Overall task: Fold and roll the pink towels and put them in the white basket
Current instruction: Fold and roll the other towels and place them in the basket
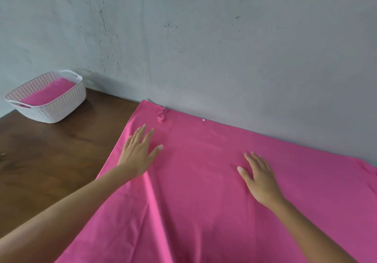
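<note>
One pink towel lies spread under both hands, long axis running from left hand to right hand — both flat, fingers spread, pressing it — with the white basket well beyond the left hand, the nearer one.

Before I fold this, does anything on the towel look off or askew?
Mostly flat, but the pink towel has diagonal creases running toward the near edge below the left hand, and its loop tag at the wall edge lies crumpled. The right hand rests on smooth cloth.

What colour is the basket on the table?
White basket, with a woven lattice pattern; head view.
</note>
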The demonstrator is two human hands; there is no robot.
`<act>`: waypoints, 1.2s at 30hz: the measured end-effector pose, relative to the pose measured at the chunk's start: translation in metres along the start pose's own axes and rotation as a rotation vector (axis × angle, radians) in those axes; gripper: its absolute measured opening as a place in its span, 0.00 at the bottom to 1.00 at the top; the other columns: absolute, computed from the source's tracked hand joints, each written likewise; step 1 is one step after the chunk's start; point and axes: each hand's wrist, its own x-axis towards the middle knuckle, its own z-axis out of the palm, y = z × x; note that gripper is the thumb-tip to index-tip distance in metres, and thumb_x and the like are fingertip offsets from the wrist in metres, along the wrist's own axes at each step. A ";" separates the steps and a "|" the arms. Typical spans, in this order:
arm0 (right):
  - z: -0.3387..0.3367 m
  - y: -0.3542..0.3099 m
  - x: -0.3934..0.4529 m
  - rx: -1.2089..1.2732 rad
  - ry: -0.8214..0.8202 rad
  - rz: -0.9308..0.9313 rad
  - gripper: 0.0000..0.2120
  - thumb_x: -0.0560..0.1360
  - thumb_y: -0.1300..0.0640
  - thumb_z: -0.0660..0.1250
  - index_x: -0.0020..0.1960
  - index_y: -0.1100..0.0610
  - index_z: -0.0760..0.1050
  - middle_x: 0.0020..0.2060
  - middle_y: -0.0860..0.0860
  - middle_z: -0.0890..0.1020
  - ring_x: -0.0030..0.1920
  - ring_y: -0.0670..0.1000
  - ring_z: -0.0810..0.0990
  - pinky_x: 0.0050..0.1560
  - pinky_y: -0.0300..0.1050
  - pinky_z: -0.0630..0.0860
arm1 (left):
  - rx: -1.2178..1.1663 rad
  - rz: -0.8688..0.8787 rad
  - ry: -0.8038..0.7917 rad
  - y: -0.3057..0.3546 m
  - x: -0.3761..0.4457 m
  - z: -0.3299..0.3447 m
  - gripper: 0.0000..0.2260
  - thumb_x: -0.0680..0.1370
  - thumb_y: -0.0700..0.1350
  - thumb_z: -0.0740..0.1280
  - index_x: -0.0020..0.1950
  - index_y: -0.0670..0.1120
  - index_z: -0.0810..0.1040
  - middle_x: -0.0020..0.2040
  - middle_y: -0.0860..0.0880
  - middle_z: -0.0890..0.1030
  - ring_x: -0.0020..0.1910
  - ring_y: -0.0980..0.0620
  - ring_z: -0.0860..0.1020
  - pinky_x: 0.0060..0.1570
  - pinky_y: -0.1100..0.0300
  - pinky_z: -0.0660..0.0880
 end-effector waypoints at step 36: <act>0.043 -0.016 -0.238 -0.064 0.081 -0.144 0.32 0.82 0.36 0.47 0.79 0.52 0.64 0.80 0.54 0.62 0.81 0.56 0.55 0.80 0.56 0.52 | 0.237 -0.313 0.005 -0.064 -0.297 0.001 0.40 0.72 0.79 0.37 0.82 0.64 0.47 0.84 0.54 0.47 0.82 0.48 0.45 0.79 0.43 0.44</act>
